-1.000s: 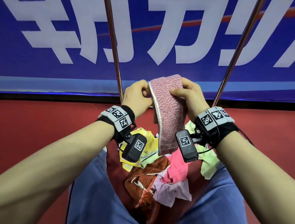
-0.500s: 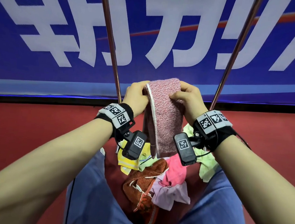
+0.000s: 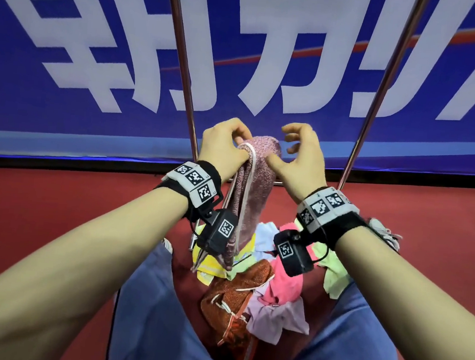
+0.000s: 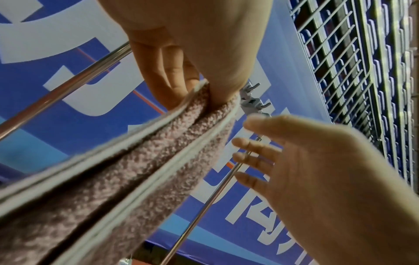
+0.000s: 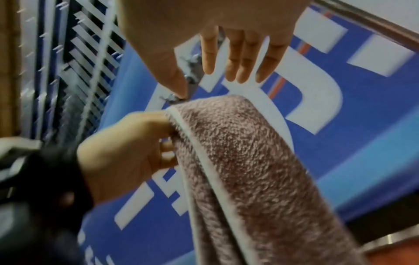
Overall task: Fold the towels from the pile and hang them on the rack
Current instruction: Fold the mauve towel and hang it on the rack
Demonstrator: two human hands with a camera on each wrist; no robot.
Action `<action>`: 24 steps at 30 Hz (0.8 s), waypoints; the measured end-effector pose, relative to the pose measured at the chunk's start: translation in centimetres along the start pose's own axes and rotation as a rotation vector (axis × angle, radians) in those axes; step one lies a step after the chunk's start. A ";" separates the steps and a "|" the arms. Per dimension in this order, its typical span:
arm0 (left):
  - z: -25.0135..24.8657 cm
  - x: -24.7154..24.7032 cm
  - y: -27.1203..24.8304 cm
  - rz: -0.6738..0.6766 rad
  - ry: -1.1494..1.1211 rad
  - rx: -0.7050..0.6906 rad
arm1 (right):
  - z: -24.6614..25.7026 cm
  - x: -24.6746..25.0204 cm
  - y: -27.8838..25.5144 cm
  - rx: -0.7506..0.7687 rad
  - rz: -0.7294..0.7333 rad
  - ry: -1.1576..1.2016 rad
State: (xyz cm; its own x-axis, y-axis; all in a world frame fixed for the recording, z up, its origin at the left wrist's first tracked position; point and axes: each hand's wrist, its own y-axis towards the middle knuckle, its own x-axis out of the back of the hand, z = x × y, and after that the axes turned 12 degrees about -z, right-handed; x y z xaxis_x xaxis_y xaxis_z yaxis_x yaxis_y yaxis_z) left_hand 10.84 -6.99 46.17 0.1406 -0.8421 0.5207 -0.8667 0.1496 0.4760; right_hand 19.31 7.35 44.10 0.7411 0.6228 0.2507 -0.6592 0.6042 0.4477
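The folded mauve terry towel with pale piped edging (image 3: pixel 254 192) hangs in the air between the two slanted metal rack poles (image 3: pixel 185 60), directly above the pile of coloured cloths (image 3: pixel 252 290) on the red floor. The left hand (image 3: pixel 223 145) pinches the towel's upper fold between thumb and curled fingers. The right hand (image 3: pixel 298 156) is off the fabric, just beside it, fingers loosely spread and holding nothing.

Handling judgement: the towel is soft, light and limp. It offers no stiffness, so the layers tend to slide apart if held at one point only. The looped pile gives good friction; slipping is unlikely. Take hold at the top fold, gripping all layers together near both corners, and keep the piped edges aligned.
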 end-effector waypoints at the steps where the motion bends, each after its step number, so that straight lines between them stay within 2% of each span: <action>1: -0.2 0.1 0.4 -0.005 0.019 -0.008 | 0.8 -0.2 -0.1 0.104 0.040 -0.071; 3: -0.8 0.4 1.5 -0.004 0.079 -0.027 | 2.3 -1.1 0.0 0.225 0.126 -0.238; 5: -1.7 0.9 2.7 0.007 0.132 -0.062 | 3.5 -2.3 0.6 0.229 0.149 -0.357; 8: -2.8 2.0 4.6 0.040 0.237 -0.164 | 5.2 -3.7 2.3 0.215 0.149 -0.415; 12: -4.1 4.0 8.0 0.065 0.398 -0.302 | 7.7 -5.1 5.0 0.328 0.154 -0.411; 15: -4.8 5.1 10.4 0.056 0.476 -0.379 | 9.1 -5.7 7.2 0.323 0.127 -0.431; 24: -7.3 7.3 16.9 -0.002 0.530 -0.388 | 14.4 -9.2 14.0 0.352 0.151 -0.667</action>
State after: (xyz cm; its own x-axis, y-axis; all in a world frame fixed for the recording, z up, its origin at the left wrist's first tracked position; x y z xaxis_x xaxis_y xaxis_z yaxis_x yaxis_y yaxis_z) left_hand 0.69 -6.88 63.20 0.4449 -0.4884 0.7507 -0.6442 0.4078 0.6471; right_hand 5.12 2.93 60.43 0.6398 0.1868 0.7455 -0.7628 0.2727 0.5863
